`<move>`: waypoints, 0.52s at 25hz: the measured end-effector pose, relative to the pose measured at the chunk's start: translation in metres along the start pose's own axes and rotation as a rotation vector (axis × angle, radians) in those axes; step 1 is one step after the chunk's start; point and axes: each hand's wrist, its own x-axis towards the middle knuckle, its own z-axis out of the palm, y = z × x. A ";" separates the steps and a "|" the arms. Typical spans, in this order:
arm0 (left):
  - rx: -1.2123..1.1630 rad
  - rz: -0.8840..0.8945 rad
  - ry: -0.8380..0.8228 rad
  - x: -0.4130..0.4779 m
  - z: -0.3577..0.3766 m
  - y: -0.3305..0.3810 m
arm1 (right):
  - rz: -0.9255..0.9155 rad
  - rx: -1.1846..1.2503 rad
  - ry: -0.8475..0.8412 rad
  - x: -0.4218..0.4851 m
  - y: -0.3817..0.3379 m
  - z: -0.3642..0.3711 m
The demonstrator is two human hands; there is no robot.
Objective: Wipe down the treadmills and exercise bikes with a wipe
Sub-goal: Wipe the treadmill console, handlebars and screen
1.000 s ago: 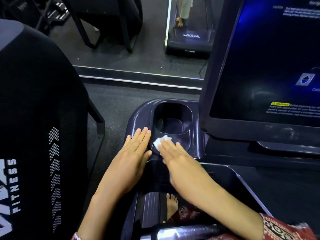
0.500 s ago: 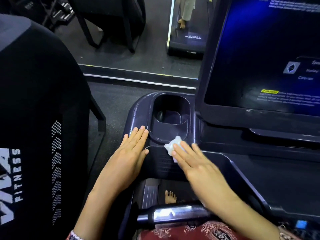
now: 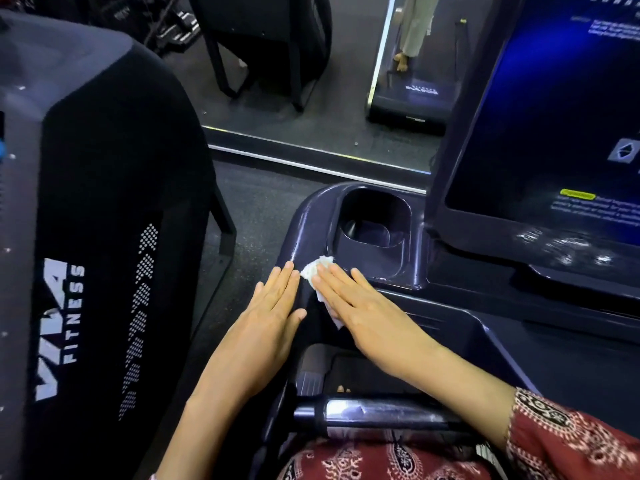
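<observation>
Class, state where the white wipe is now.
Head view: the wipe lies under the right hand on the console's left edge, between the left hand and the cup holder.

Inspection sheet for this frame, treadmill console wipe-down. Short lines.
surface: dark glossy treadmill console; screen lit.
job's things: crumpled white wipe on the console's left edge, beside the cup holder.
clutter: nothing seen.
grips: left hand flat on the console edge, holding nothing; right hand flat, fingers straight, pressing the wipe.
cables: nothing seen.
surroundings: black machine lettered FITNESS on the left; another treadmill ahead with someone's legs on it; chrome handlebar nearest the body.
</observation>
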 end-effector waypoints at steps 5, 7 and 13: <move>-0.203 -0.146 0.014 0.003 -0.001 0.000 | 0.046 0.042 -0.062 0.044 0.005 -0.005; -0.282 -0.204 0.036 0.012 -0.001 -0.002 | 0.134 0.078 -0.120 0.082 0.014 -0.007; -0.489 -0.323 0.265 0.026 -0.015 -0.002 | -0.189 0.133 -0.155 0.081 0.020 -0.006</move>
